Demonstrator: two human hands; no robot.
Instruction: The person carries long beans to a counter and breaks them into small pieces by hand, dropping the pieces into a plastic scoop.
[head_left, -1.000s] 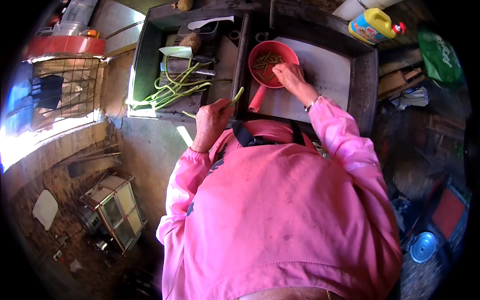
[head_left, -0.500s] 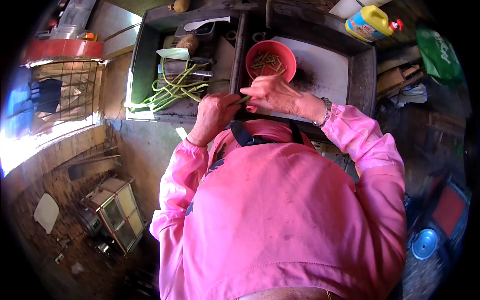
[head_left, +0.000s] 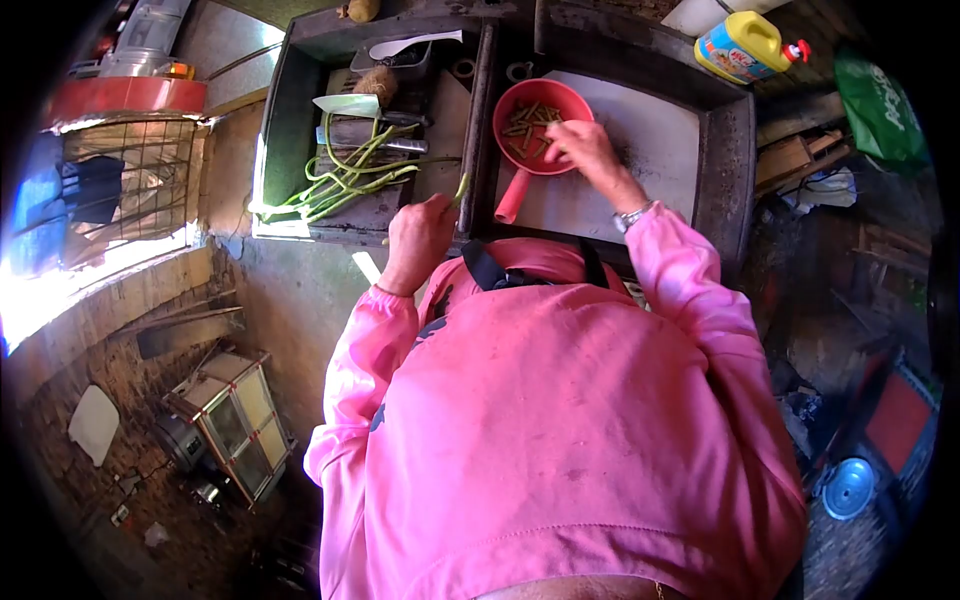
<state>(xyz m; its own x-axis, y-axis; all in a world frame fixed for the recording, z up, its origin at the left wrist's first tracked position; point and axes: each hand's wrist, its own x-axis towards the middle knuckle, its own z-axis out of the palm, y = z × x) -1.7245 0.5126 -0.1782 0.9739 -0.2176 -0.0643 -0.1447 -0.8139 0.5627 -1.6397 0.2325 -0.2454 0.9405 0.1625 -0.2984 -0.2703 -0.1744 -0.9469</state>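
Observation:
My left hand [head_left: 420, 235] is closed around a green string bean [head_left: 461, 188], whose end sticks up past the fingers near the divider. My right hand [head_left: 588, 152] reaches over the right side of a red plastic dipper [head_left: 511, 200], fingers bent together and pointing down into it. Whether a piece is between those fingertips is hidden. Several short bean pieces [head_left: 527, 124] lie in the dipper. Left of my hands, a loose pile of long string beans [head_left: 335, 180] rests in the left compartment, beside a knife [head_left: 348, 104].
A dark wooden divider [head_left: 480, 120] separates the two compartments. At the back left are a white spoon [head_left: 415, 43], a clear container and a brown round object [head_left: 377, 84]. A yellow bottle [head_left: 745, 48] with a red cap stands at the back right, beside a green bag [head_left: 880, 115].
My right hand has left the bean by my left hand and moved up and right over the dipper. The dipper's handle now shows. My left hand stays nearly in place.

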